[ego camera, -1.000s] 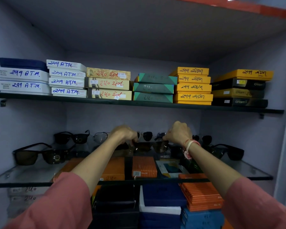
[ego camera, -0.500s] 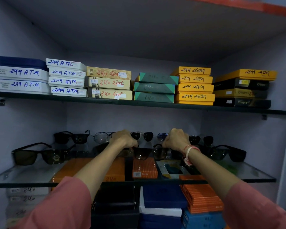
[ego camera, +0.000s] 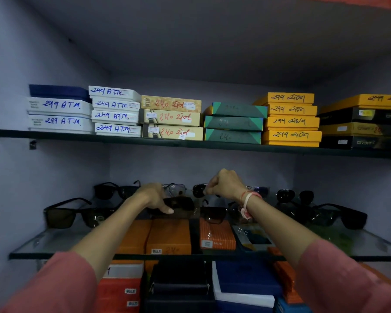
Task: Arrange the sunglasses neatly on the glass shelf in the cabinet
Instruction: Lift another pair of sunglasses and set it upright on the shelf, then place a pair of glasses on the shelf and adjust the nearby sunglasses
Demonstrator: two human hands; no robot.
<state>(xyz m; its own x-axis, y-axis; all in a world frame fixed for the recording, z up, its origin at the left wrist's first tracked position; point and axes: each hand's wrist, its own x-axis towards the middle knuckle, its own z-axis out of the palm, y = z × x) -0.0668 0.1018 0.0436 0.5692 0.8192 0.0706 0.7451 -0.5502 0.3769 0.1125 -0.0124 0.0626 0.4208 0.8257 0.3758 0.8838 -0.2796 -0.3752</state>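
Note:
Several sunglasses stand in two rows on the glass shelf (ego camera: 52,241). My left hand (ego camera: 154,198) grips a brown-lens pair (ego camera: 182,204) in the front row, thumb under the lens. My right hand (ego camera: 226,184) is raised behind it, with its fingers pinched on a round dark pair (ego camera: 198,191) in the back row. Another dark pair (ego camera: 213,213) sits just below my right wrist. A large black pair (ego camera: 70,215) stands at the front left and one more (ego camera: 345,216) at the front right. Further pairs (ego camera: 113,190) line the back.
An upper shelf (ego camera: 190,144) carries stacked labelled boxes: white (ego camera: 115,116), gold, green and yellow (ego camera: 291,120). Under the glass lie orange boxes (ego camera: 169,236) and blue boxes (ego camera: 246,281). Cabinet walls close in on the left, right and back.
My right hand has left the front pair, risen and shifted left onto the round pair in the back row. My left hand stays on the brown-lens pair, slightly lower.

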